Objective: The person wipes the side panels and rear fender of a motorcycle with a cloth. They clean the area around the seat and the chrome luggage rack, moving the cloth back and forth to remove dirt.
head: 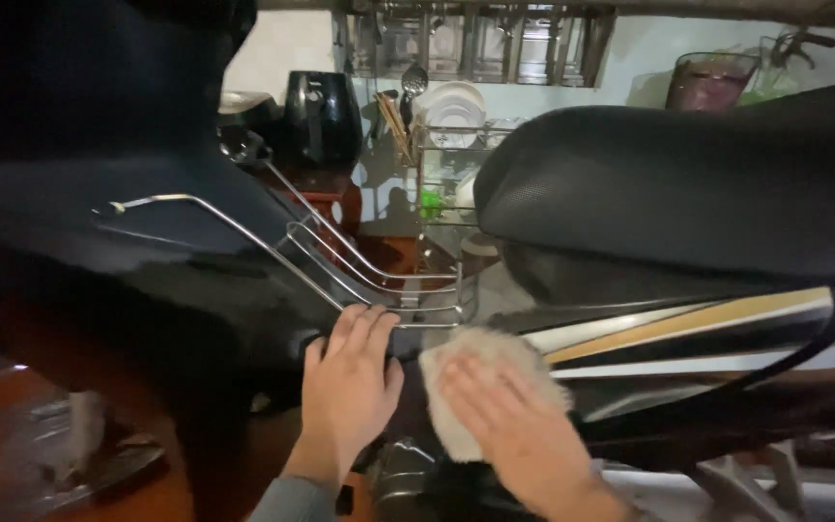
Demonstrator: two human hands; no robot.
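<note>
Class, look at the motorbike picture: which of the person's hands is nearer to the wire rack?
Left. The left hand rests with its fingertips at the wire rack's lower bars; the right hand lies on a cloth beside it, lower down.

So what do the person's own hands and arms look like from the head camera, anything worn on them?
Both hands are bare: no gloves, rings or watch show on the left hand or the right hand. A grey long sleeve with a plain cuff covers the left forearm at the wrist. The right wrist leaves the frame before any sleeve shows clearly. No markings are visible.
</note>
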